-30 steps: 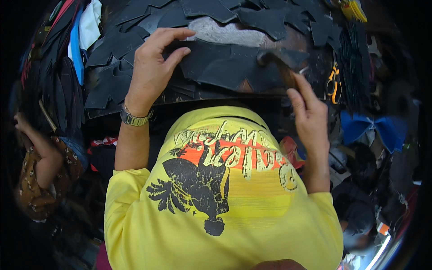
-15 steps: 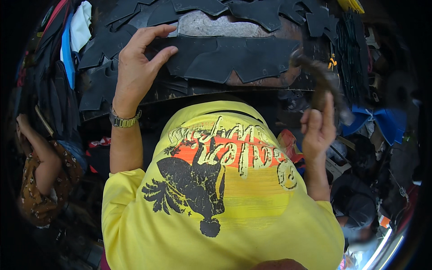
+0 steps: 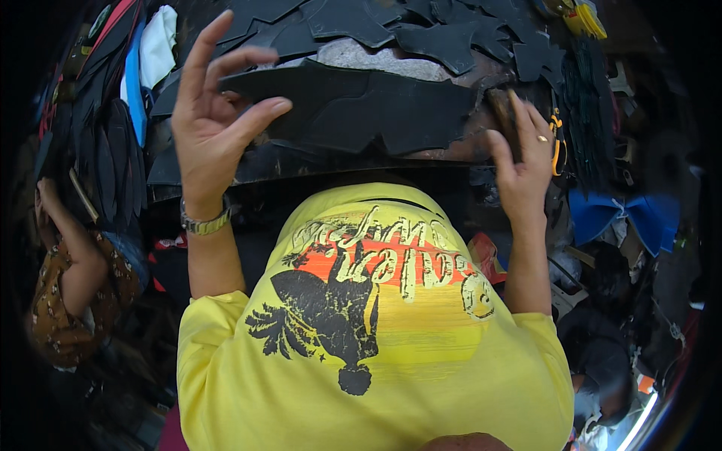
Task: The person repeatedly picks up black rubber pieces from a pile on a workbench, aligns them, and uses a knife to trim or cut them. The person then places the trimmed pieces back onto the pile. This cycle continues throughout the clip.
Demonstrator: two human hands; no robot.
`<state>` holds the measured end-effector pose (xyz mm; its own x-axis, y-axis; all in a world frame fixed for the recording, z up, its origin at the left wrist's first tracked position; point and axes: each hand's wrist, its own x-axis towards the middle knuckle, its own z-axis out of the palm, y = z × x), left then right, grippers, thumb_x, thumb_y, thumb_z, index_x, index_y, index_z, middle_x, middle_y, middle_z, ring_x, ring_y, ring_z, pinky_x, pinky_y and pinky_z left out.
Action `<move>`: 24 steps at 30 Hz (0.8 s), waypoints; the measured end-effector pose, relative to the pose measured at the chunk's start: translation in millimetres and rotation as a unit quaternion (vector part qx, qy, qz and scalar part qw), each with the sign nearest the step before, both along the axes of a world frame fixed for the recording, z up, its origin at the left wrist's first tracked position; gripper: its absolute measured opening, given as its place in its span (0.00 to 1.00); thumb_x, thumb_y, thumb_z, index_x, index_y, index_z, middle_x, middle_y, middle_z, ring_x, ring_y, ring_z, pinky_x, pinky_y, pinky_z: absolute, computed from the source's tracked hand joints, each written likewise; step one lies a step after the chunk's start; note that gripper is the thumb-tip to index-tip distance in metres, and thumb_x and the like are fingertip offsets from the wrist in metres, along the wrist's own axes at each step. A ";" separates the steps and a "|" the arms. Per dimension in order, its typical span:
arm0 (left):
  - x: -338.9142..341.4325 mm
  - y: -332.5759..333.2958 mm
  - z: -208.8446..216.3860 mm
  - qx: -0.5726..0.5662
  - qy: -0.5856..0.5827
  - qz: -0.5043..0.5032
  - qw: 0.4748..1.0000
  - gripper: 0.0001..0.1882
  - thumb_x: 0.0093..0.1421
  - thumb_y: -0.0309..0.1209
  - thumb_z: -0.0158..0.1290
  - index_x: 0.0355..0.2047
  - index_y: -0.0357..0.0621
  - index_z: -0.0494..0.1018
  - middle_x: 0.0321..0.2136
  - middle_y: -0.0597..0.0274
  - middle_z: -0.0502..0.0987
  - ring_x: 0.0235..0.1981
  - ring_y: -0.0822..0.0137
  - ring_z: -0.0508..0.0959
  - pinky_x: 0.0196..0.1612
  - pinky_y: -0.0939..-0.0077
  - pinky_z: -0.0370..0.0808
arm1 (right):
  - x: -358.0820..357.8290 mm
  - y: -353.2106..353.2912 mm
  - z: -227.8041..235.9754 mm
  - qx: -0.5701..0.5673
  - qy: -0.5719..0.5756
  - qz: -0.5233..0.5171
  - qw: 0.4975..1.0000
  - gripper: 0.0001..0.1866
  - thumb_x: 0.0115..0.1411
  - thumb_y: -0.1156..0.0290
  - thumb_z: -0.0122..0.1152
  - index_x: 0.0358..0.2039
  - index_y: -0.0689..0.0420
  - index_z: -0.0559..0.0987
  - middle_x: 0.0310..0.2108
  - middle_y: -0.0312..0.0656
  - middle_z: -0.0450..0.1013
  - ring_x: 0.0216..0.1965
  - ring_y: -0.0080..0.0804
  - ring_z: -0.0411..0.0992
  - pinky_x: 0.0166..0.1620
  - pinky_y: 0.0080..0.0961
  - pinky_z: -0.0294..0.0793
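Note:
A long black panel (image 3: 376, 101) of leather-like sheet, with a notch in its near edge, lies across the front of the worktable. At its left end my left hand (image 3: 214, 124) is raised, with fingers and thumb spread wide apart. The panel's end passes between thumb and fingers; I see no grip on it. Beyond the panel's right end a hammer (image 3: 499, 109) rests on the table, only partly visible. My right hand (image 3: 526, 154) is beside its handle, fingers stretched out and thumb apart, so the handle is not clasped.
A pale grey stone slab (image 3: 380, 59) shows behind the panel, among several black cut pieces (image 3: 350, 22). Orange-handled pliers (image 3: 557, 143) hang at the table's right edge. Blue sheets (image 3: 624, 218) are lower right. At far left another person's arm (image 3: 75, 255) shows.
My right hand has moved up to the table, and the hammer it held is set down there. The left hand's fingers have spread wider and risen; the panel's left end has shifted left.

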<state>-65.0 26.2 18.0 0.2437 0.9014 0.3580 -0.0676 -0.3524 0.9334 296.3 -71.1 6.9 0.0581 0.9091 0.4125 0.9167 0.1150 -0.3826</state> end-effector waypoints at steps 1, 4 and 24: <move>1.9 -3.0 0.3 0.000 -0.001 0.028 1.000 0.42 0.55 0.13 0.66 0.69 0.42 0.64 0.48 0.53 0.81 0.38 0.76 0.82 0.36 0.85 0.80 | -8.8 10.5 2.4 0.012 0.025 0.071 0.997 0.35 0.58 0.67 0.70 0.66 0.56 0.72 0.61 0.51 0.72 0.63 0.52 0.68 0.65 0.43 0.64; 4.7 -5.7 2.0 0.030 -0.023 -0.007 0.999 0.36 0.53 0.11 0.65 0.64 0.36 0.70 0.45 0.54 0.82 0.43 0.73 0.82 0.46 0.82 0.80 | -46.0 31.4 6.4 -0.007 -0.007 0.213 0.977 0.35 0.56 0.63 0.72 0.63 0.58 0.72 0.60 0.51 0.72 0.64 0.52 0.66 0.69 0.49 0.56; 126.5 -7.7 -15.4 -0.348 -0.273 -0.158 0.883 0.17 0.62 0.19 0.62 0.51 0.38 0.75 0.46 0.57 0.82 0.46 0.64 0.84 0.50 0.70 0.83 | 109.0 -12.3 -23.4 -0.095 -0.067 -0.260 0.958 0.20 0.61 0.70 0.68 0.54 0.57 0.80 0.40 0.48 0.79 0.38 0.43 0.79 0.47 0.34 0.77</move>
<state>61.5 18.5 2.7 0.4851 0.8671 -0.1133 -0.5667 0.4104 0.7144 405.4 -83.4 -16.5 0.4821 0.8311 0.2771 0.8735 -0.4316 -0.2254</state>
